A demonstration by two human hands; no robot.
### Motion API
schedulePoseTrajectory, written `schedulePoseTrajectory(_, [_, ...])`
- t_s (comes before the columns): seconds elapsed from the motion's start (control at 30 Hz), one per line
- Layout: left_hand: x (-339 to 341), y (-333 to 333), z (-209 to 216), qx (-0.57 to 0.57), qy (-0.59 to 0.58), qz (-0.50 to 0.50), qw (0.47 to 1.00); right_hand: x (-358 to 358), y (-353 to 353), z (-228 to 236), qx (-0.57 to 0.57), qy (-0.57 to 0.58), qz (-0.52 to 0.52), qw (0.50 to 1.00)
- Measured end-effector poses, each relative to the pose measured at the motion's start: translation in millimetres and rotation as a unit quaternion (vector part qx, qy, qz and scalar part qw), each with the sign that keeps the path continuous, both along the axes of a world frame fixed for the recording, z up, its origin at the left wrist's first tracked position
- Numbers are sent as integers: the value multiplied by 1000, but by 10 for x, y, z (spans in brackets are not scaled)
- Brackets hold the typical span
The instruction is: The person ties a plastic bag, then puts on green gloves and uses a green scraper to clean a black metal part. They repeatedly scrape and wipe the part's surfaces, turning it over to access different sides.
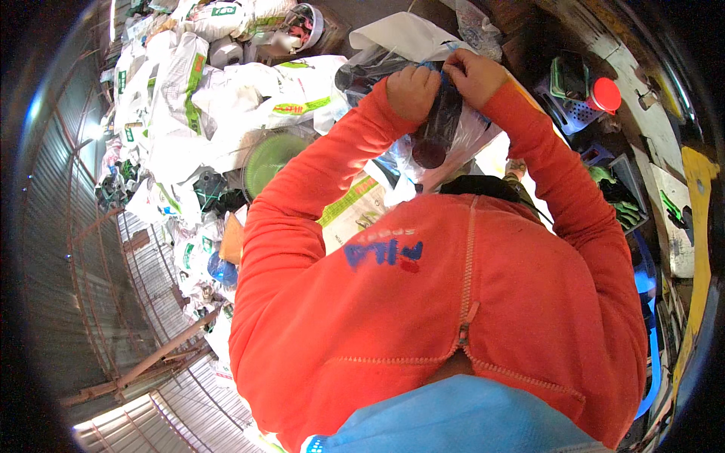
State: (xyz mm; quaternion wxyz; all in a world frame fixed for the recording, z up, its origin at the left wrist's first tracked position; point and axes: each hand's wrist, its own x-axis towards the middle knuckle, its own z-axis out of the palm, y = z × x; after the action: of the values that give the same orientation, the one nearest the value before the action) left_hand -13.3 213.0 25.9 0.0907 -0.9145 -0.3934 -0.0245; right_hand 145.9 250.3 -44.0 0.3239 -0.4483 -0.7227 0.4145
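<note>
So the left hand [414, 92] is curled tight and the right hand [477, 80] pinches, both on the top of a clear plastic bag [462, 142] right of the green basket [270, 160], presumably close together to keep that flimsy plastic bunched.

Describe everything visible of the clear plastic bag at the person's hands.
The clear plastic bag looks thin, shiny and creased, hanging in loose folds. The left hand and right hand, fingers curled, close on its upper part, where bits of blue show. A dark form shows at the film, with a round, dark reddish patch lower down; what these are is unclear.
</note>
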Motion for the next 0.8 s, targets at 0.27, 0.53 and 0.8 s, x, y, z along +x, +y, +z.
schedulePoseTrajectory(0.27, [-123, 12, -56, -5, -44, -76, 996, -22, 129, -47, -35, -38, 25, 998])
schedulePoseTrajectory(0.53, [-43, 458, 427, -30, -92, -63, 993, -27, 188, -67, -28, -69, 31, 997])
schedulePoseTrajectory(0.8, [-273, 549, 194, -148, -156, -26, 976, 44, -40, 31, 52, 21, -20, 998])
